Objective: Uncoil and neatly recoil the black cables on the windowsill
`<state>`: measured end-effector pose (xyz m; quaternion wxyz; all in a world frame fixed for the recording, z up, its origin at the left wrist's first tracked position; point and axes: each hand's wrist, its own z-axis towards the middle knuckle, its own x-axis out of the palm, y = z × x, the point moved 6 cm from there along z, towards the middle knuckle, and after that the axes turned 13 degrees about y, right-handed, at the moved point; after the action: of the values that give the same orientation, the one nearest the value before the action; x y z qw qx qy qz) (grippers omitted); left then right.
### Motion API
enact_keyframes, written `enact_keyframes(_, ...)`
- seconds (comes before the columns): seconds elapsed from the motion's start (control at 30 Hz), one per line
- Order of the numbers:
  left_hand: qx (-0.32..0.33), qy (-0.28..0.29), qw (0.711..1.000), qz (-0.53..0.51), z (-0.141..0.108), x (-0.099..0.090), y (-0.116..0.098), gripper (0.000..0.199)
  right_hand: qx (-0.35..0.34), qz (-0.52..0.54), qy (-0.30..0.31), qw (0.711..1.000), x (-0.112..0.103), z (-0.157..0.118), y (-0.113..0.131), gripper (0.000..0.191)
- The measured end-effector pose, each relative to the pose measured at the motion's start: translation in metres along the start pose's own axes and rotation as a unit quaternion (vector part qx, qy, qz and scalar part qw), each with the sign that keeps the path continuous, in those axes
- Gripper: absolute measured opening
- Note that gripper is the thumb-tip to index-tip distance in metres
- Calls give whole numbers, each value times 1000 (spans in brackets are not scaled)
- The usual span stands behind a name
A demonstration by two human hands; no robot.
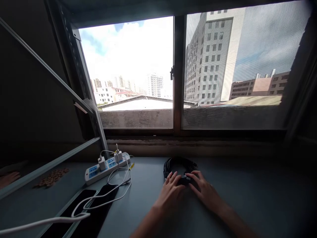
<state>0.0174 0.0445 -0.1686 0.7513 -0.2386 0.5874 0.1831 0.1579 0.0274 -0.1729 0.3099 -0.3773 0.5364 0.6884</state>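
A coil of black cable (179,162) lies on the grey tabletop in front of me. My left hand (171,190) is bent over the near left part of the coil, its fingertips on the cable. At the near right side, my right hand (203,188) has its thumb and fingers curled about the same coil. Between the two hands, the front of the bundle shows a dark section with a small pale piece, perhaps a connector or tie (187,178). The undersides of both hands are hidden.
A white power strip (107,168) with two plugged-in chargers stands left of the coil. White charging cables (99,196) loop over two dark flat panels (99,211). Beyond a metal shelf frame (52,165) are a pile of small brown pieces (52,178) and another person's hand (10,178).
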Motion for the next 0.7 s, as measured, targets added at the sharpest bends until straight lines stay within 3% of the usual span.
enact_keyframes(0.37,30,-16,999,29,3,-10,2,27,32,-126,5,991,1,7,-1,41)
enact_keyframes(0.57,33,-22,999,-11,5,-20,2,17,33,-110,28,993,-4,7,-2,41)
enact_keyframes(0.7,36,-27,999,-9,4,-21,1,26,35,-93,23,995,-4,10,-5,43)
